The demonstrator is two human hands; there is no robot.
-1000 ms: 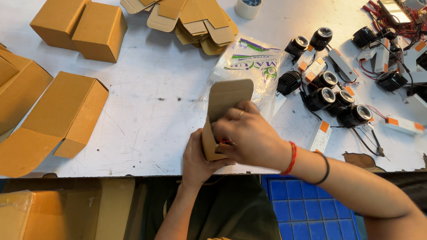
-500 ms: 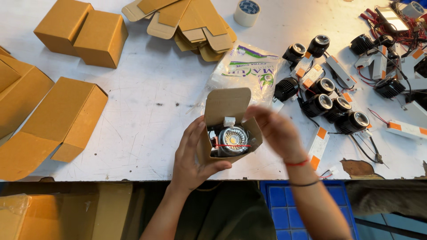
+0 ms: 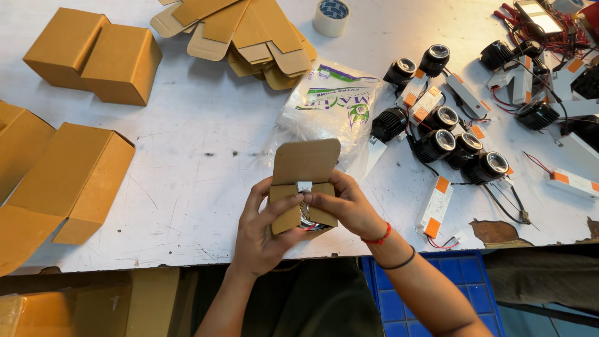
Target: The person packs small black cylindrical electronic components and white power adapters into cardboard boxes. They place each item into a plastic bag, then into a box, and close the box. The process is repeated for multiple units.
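So: small brown cardboard carton (image 3: 304, 190) sits in both my hands at the near table edge, six o'clock. Top lid flap stands upright and open; two side flaps are folded partly inward, with a shiny round lamp and red wire showing through the gap. My left hand (image 3: 262, 234) cups it from seven o'clock, thumb pressing the left flap. My right hand (image 3: 346, 206) pinches the right flap, fingers together. Black spotlight lamps (image 3: 458, 140) lie at two o'clock.

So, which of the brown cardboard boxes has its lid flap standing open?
The small box held in both hands, left hand and right hand, at the table's near edge. Its top flap stands up; the two boxes at far left are closed.
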